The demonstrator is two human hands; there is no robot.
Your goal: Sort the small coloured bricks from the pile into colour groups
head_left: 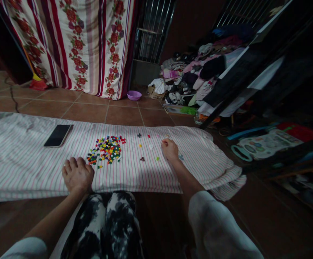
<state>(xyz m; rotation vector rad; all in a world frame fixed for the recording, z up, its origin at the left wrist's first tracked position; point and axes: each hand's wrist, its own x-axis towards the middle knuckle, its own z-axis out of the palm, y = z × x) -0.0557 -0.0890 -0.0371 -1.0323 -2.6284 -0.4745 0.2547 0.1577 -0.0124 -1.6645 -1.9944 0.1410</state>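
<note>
My left hand (78, 175) lies palm down on the striped cloth (129, 180), its fingers resting on the fabric and holding nothing. Just beyond it is a pile of small multicoloured plastic pieces (108, 148). My right hand (170, 149) is over the cloth to the right, thumb and fingers pinched together; anything between them is too small or hidden to make out. Left of it sit little sorted groups: black pieces (139, 135), red pieces (149, 136), yellow pieces (140, 145), white pieces (151, 146), brown pieces (142, 159) and a green piece (157, 158). Blue-grey pieces (181, 157) lie beside my right wrist.
A phone (58, 136) lies on the cloth at the left. Past the cloth are a floral curtain (91, 46), a purple basin (134, 95) and a red broom (38, 83) on the tiled floor. A clothes heap (194, 72) fills the back right, with a colourful toy board (269, 142) at right.
</note>
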